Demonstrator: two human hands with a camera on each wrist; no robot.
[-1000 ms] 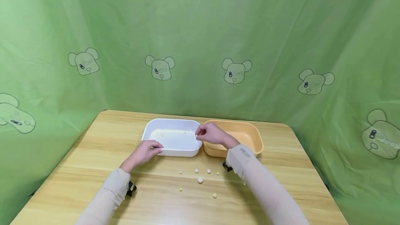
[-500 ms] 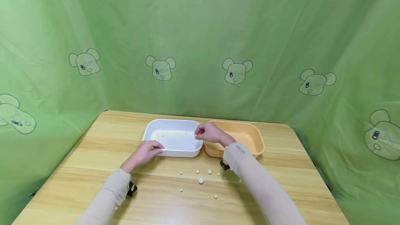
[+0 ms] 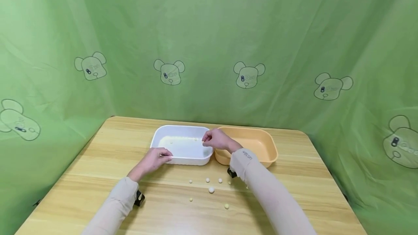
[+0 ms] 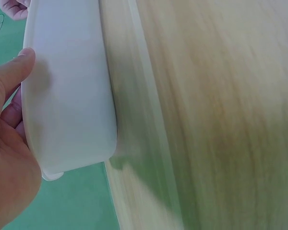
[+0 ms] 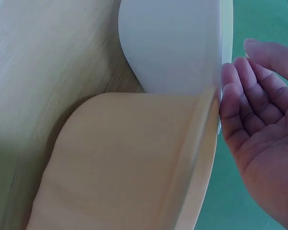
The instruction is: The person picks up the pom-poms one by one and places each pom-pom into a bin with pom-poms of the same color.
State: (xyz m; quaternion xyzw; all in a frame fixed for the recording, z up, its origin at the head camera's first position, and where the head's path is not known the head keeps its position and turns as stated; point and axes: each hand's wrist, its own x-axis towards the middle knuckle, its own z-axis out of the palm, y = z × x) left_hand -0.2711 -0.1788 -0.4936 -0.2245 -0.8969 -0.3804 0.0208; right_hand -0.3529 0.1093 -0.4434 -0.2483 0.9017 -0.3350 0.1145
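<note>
In the head view my left hand holds the near rim of a white plastic basin. The left wrist view has the thumb on the basin's outer side, with the fingers behind the rim. My right hand hovers at the white basin's right end, its forearm crossing an orange basin. Thumb and index finger pinch a tiny pale ball, mostly hidden by the fingertips; the other fingers are loosely bent near the rims. Inside the white basin lie small yellowish balls.
Both basins stand side by side toward the back of the wooden table. Several loose balls lie in front of them, among them a larger white ball and a yellow ball. A green curtain surrounds the table.
My right hand has shifted slightly left over the white basin, still pinching the tiny ball. The left hand keeps its hold on the rim. The head view has drifted a little.
</note>
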